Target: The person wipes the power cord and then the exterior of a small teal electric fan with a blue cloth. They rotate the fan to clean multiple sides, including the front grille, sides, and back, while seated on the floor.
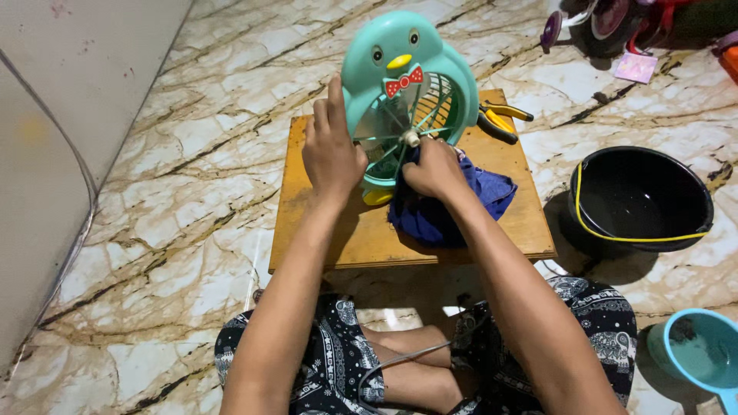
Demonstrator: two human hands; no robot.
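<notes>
A teal penguin-shaped fan [411, 58] with a yellow beak and red bow tie stands upright on a low wooden board [323, 223]. My left hand [330, 146] grips the fan's left rim, thumb up along the edge. My right hand [434, 167] holds a dark blue cloth [453, 204] pressed against the lower front of the fan's grille, just below the hub. The cloth bunches on the board beneath that hand.
Yellow-handled pliers [500, 119] lie on the board behind the fan. A black tub with a yellow handle [642, 200] sits on the marble floor at right, a teal scoop [699, 350] at bottom right. A grey cable runs over my lap. A wall stands on the left.
</notes>
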